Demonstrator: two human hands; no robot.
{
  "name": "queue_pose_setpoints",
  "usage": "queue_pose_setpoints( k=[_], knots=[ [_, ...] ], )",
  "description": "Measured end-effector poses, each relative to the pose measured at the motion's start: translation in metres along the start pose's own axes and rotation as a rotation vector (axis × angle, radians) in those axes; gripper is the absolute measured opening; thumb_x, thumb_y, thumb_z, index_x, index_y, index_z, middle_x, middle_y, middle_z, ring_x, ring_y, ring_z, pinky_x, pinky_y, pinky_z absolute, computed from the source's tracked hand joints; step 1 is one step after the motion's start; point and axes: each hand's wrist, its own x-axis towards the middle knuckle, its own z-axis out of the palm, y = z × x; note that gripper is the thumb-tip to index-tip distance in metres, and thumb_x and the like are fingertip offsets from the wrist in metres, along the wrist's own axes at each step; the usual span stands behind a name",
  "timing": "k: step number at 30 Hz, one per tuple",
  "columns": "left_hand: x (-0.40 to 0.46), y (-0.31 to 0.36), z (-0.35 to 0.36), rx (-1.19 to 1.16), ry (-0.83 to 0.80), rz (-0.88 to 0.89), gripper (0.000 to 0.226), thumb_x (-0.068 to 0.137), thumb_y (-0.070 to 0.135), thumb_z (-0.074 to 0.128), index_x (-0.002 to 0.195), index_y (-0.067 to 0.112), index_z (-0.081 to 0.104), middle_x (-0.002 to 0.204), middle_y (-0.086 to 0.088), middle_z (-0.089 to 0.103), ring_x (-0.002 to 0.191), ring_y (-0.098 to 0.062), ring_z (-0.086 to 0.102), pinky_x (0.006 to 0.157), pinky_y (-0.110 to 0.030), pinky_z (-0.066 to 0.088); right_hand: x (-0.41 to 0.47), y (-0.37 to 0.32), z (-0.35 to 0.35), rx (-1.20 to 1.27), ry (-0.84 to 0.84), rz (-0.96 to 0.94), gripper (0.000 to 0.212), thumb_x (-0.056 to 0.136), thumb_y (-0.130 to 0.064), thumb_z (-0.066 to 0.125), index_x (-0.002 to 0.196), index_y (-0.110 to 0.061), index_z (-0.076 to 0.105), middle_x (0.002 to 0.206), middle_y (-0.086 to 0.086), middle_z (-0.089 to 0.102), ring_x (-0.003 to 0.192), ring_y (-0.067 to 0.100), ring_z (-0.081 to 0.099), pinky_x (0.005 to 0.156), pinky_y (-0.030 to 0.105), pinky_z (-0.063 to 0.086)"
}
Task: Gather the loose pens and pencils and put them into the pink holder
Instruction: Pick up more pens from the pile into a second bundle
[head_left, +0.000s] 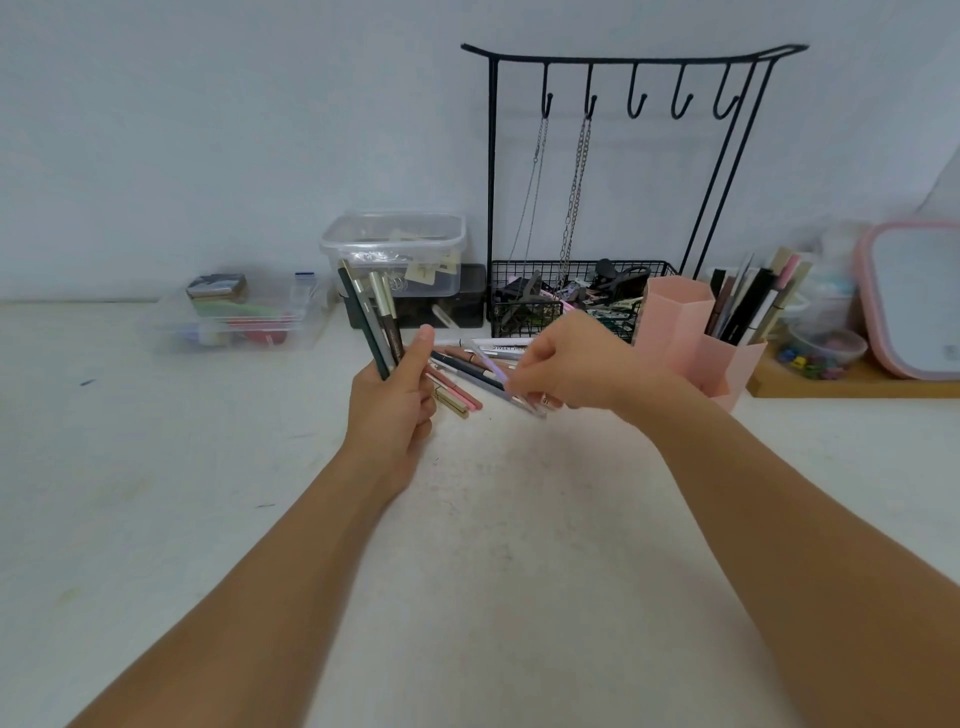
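Note:
My left hand (397, 402) grips a bundle of pens (373, 317) upright, a dark green one and brown ones among them. Just right of it a pile of loose pens and pencils (467, 376) lies on the white table. My right hand (569, 364) hovers over that pile and pinches a pale lilac pen (487, 361) that slants up to the left. The pink holder (685, 338) stands to the right of my right hand, and several pens (748, 304) stick out of its right compartment.
A black wire rack (597, 156) with hooks, chains and a basket stands behind the pile. A clear lidded box (395, 254) sits on a black box behind my left hand. A clear tray (234, 317) lies at far left. A pink-rimmed mirror (914, 301) on a wooden board stands far right.

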Motion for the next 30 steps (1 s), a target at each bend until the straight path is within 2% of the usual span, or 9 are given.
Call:
queue_pose_setpoints(
  k=[4,8,10,15,21,24,26,28,30],
  knots=[
    [-0.002,0.001,0.001,0.000,-0.065,0.024,0.042,0.088,0.052,0.070,0.057,0.026,0.057,0.052,0.008,0.028,0.045,-0.009,0.022,0.038,-0.019,0.022,-0.006,-0.013,0.011,0.425,0.022,-0.091,0.017,0.086,-0.017,0.077,0.080,-0.001,0.077,0.062,0.006,0.066,0.046,0.009,0.047,0.045,0.017,0.041],
    [-0.003,0.001,0.000,0.000,-0.121,0.046,0.041,0.072,0.061,0.072,0.063,0.024,0.058,0.052,0.005,0.030,0.045,-0.010,0.022,0.039,-0.020,0.021,-0.009,-0.023,0.036,0.605,0.032,-0.125,0.016,0.086,-0.015,0.077,0.084,0.001,0.076,0.063,0.007,0.064,0.050,0.011,0.047,0.045,0.017,0.038],
    [-0.003,0.000,0.001,-0.002,-0.152,0.053,0.042,0.075,0.057,0.074,0.064,0.020,0.056,0.053,0.002,0.034,0.044,-0.010,0.026,0.040,-0.021,0.024,-0.011,-0.025,0.050,0.675,0.048,-0.119,0.015,0.086,-0.011,0.076,0.086,0.005,0.075,0.064,0.010,0.065,0.051,0.011,0.048,0.043,0.014,0.038],
    [-0.002,-0.004,0.003,-0.035,-0.153,0.071,0.031,0.097,0.016,0.065,0.067,0.008,0.059,0.043,-0.001,0.044,0.039,-0.015,0.037,0.040,-0.025,0.036,-0.013,-0.028,0.083,0.723,0.113,-0.144,0.010,0.083,0.013,0.063,0.085,0.009,0.072,0.059,0.008,0.064,0.041,0.002,0.054,0.042,0.009,0.039],
    [-0.003,-0.005,0.005,0.024,-0.055,0.079,0.029,0.102,0.027,0.060,0.080,0.008,0.067,0.048,-0.001,0.053,0.040,-0.013,0.043,0.039,-0.022,0.032,-0.008,-0.019,0.079,0.660,0.105,-0.220,0.010,0.084,0.010,0.068,0.091,0.007,0.075,0.063,0.011,0.067,0.046,0.002,0.057,0.046,0.009,0.041],
    [0.002,-0.005,0.001,0.044,0.058,0.075,0.044,0.101,0.042,0.059,0.066,0.016,0.052,0.051,0.000,0.045,0.043,-0.012,0.040,0.040,-0.023,0.026,-0.001,-0.006,0.071,0.487,0.230,-0.247,0.015,0.086,0.000,0.070,0.098,-0.006,0.077,0.083,0.007,0.074,0.067,0.006,0.064,0.062,0.018,0.049],
    [0.005,-0.003,-0.003,-0.005,0.140,0.067,0.042,0.101,0.043,0.058,0.069,0.018,0.048,0.052,0.003,0.041,0.043,-0.011,0.035,0.038,-0.022,0.025,0.006,0.006,0.067,0.084,0.329,-0.270,0.026,0.091,-0.010,0.062,0.113,-0.016,0.075,0.109,0.000,0.072,0.097,0.012,0.063,0.083,0.030,0.053],
    [0.008,0.000,-0.006,-0.026,0.212,0.056,0.039,0.101,0.042,0.060,0.071,0.019,0.047,0.051,0.006,0.038,0.042,-0.009,0.030,0.037,-0.021,0.024,0.011,0.013,0.065,-0.210,0.260,-0.293,0.040,0.098,-0.020,0.049,0.135,-0.024,0.062,0.141,-0.002,0.056,0.131,0.019,0.046,0.109,0.038,0.041],
    [0.010,0.001,-0.007,-0.038,0.240,0.052,0.040,0.101,0.039,0.061,0.069,0.020,0.046,0.049,0.007,0.037,0.041,-0.008,0.028,0.037,-0.021,0.023,0.017,0.014,0.066,-0.316,0.166,-0.293,0.049,0.102,-0.026,0.037,0.150,-0.029,0.045,0.162,-0.002,0.032,0.151,0.022,0.019,0.122,0.042,0.020]
  ],
)
